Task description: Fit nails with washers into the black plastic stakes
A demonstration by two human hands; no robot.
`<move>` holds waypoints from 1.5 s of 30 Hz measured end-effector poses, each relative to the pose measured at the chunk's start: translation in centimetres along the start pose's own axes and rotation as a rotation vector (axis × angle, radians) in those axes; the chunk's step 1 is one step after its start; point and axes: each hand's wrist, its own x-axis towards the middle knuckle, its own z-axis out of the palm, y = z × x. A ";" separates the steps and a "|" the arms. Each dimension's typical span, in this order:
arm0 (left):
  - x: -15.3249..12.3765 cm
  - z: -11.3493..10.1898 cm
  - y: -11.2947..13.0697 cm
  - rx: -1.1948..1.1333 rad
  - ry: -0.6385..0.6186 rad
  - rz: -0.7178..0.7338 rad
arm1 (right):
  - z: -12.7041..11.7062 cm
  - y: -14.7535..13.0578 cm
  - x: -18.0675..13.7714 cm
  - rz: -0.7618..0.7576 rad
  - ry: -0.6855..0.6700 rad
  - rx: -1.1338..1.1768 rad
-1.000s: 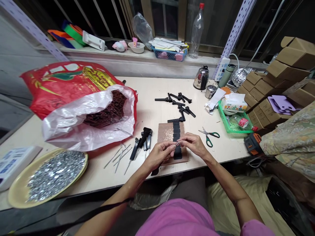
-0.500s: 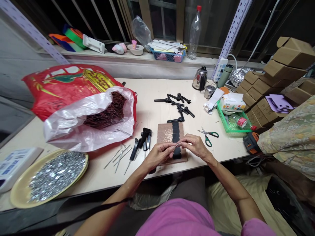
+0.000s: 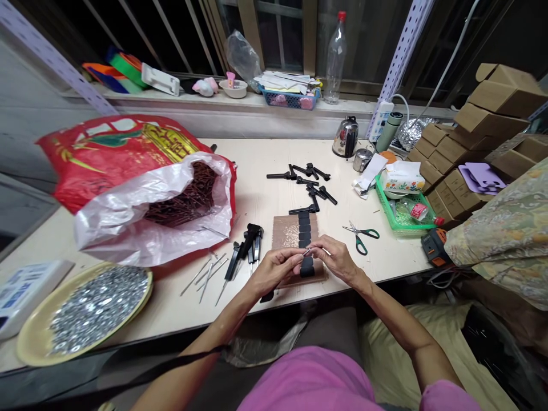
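Above the near part of a brown board [image 3: 280, 221], my left hand [image 3: 278, 267] and my right hand [image 3: 334, 257] meet fingertip to fingertip. Both pinch a thin, small metallic piece [image 3: 307, 252]; its exact kind is too small to make out. A row of black rectangular pieces [image 3: 304, 228] runs down the board under my fingers, partly hidden by them. Left of my left hand lie black clamp-like tools [image 3: 250, 242] and several thin metal rods [image 3: 207, 279]. Green-handled scissors [image 3: 362, 234] lie spread to the right of my right hand.
Black T-shaped parts [image 3: 310, 181] lie scattered beyond the board. A red sack [image 3: 120, 140] of dark brown thin pieces [image 3: 184, 200] and a yellow plate [image 3: 26, 342] of metal washers [image 3: 98, 305] take up the left. A green basket [image 3: 405, 228], kettle [image 3: 345, 137] and cardboard boxes [image 3: 492, 123] stand right.
My right fingers have shifted slightly around the small metallic piece, and both hands stay together over the board. The whole view has moved a little.
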 end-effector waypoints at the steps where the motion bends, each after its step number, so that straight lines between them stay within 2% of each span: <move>1: 0.0 0.0 0.1 0.006 0.003 0.006 | 0.0 0.0 0.0 0.013 0.003 0.012; 6: -0.2 0.3 0.3 0.049 -0.002 0.019 | -0.5 0.2 0.0 0.006 -0.031 0.017; 10: -0.2 0.3 0.4 0.160 0.065 0.097 | -0.6 0.6 -0.3 0.026 -0.071 0.025; 15: -0.1 0.3 0.3 0.056 -0.049 0.003 | -0.9 0.0 -0.2 0.168 -0.027 0.173; 19: 0.0 0.2 0.4 0.066 -0.043 0.009 | -1.1 -0.3 0.1 0.211 -0.030 0.222; 30: 0.0 -0.5 0.2 0.263 -0.035 0.101 | -0.8 0.5 -0.4 0.033 -0.098 0.024; 37: 0.2 -0.6 -0.7 0.477 0.056 0.312 | 0.1 1.1 -0.9 0.033 -0.143 -0.088; 45: 0.1 -0.7 -1.1 0.580 0.019 0.339 | 1.3 1.6 -0.8 -0.084 -0.161 -0.416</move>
